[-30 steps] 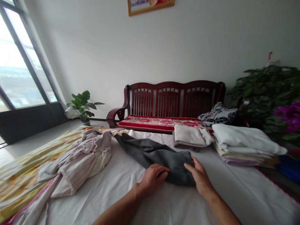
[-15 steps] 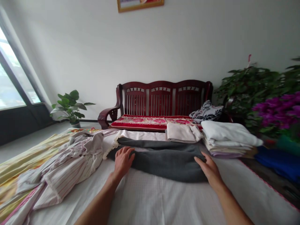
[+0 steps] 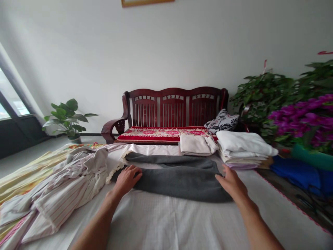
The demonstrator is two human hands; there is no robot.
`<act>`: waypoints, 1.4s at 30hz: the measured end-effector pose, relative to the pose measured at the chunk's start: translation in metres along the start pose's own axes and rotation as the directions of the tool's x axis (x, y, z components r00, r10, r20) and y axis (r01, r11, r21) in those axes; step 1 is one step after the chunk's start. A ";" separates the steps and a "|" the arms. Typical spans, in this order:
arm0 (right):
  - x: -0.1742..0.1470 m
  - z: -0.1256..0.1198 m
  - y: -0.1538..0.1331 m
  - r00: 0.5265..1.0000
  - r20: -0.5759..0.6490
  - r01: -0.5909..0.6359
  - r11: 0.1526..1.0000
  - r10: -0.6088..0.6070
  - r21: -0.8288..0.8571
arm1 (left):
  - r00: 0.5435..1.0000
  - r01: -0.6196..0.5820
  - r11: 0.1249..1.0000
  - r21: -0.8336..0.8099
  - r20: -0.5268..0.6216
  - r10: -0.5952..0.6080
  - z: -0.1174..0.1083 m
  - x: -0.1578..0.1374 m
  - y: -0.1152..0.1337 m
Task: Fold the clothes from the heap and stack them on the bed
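Observation:
A pair of dark grey trousers (image 3: 179, 184) lies stretched sideways over the pale cloth in front of me. Cream lace (image 3: 116, 172) edges its left end. My left hand (image 3: 128, 177) rests on the trousers close to that lace, palm down, with the thumb apart from the fingers. At the opposite end, my right hand (image 3: 231, 182) touches the fabric's right edge, its thumb and fingers spread.
Crumpled striped clothing (image 3: 70, 194) lies at left. Behind the trousers sit a folded beige cloth (image 3: 196, 145) and a stack of folded white fabrics (image 3: 244, 146). Farther back are a wooden bench (image 3: 166, 107), a potted plant (image 3: 67, 118) and purple flowers (image 3: 307, 119).
The view has turned slightly right. My right hand has moved a little to the right against the scene, and the trousers' near right corner has spread outward. The left hand stays near the lace.

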State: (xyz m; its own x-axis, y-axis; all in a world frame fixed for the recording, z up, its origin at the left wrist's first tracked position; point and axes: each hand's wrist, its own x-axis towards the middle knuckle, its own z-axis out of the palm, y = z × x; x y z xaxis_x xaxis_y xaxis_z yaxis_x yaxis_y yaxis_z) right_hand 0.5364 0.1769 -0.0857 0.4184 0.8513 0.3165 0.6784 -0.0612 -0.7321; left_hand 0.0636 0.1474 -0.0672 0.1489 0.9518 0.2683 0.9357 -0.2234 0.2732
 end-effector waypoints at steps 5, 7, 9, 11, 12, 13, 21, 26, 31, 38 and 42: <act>-0.030 0.013 -0.036 0.882 0.237 0.443 0.887 -0.406 -0.127 | 0.991 0.134 0.991 0.003 0.006 -0.134 0.011 0.012 -0.003; -0.038 0.022 -0.040 0.829 0.392 0.470 0.877 -0.399 -0.101 | 0.978 0.202 0.979 -0.024 -0.055 -0.203 0.012 0.022 -0.005; -0.039 0.029 -0.038 0.831 0.435 0.432 0.895 -0.346 -0.113 | 0.967 0.214 0.975 -0.062 -0.129 -0.221 0.011 0.033 -0.007; -0.035 0.033 -0.033 0.873 0.390 0.363 0.924 -0.293 -0.120 | 0.969 0.166 0.983 -0.085 -0.171 -0.178 0.011 0.045 -0.008; -0.032 0.033 -0.031 0.902 0.341 0.323 0.939 -0.267 -0.120 | 0.974 0.130 0.987 -0.090 -0.177 -0.144 0.011 0.052 -0.008; -0.029 0.033 -0.029 0.930 0.276 0.284 0.951 -0.243 -0.121 | 0.978 0.099 0.991 -0.091 -0.173 -0.114 0.012 0.058 -0.008; -0.038 0.032 -0.039 0.887 0.156 0.445 0.895 -0.434 -0.038 | 0.970 0.157 0.982 -0.108 -0.172 -0.174 0.013 0.098 0.000; -0.056 0.034 -0.060 0.752 0.403 0.602 0.793 -0.522 -0.095 | 0.884 0.135 0.969 -0.206 -0.416 -0.212 -0.016 0.117 0.011; -0.055 0.038 -0.064 0.843 0.400 0.477 0.843 -0.359 -0.249 | 0.734 -0.228 0.907 -0.354 -0.674 -0.078 -0.042 0.107 0.031; -0.039 0.035 -0.047 0.974 0.171 0.190 0.952 -0.151 -0.239 | 0.664 -0.377 0.863 -0.335 -0.748 0.000 -0.049 0.072 0.029; -0.019 0.029 -0.034 0.998 -0.055 0.005 0.992 -0.012 -0.124 | 0.757 -0.329 0.855 -0.400 -0.653 -0.014 -0.039 0.062 0.010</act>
State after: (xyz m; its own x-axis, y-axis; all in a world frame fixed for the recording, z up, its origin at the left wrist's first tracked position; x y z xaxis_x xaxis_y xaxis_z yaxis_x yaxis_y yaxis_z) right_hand 0.4881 0.1782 -0.0842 0.4426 0.8221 0.3582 0.7504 -0.1209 -0.6498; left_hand 0.0694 0.1964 -0.0119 -0.1090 0.5868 0.8024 0.6229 -0.5888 0.5152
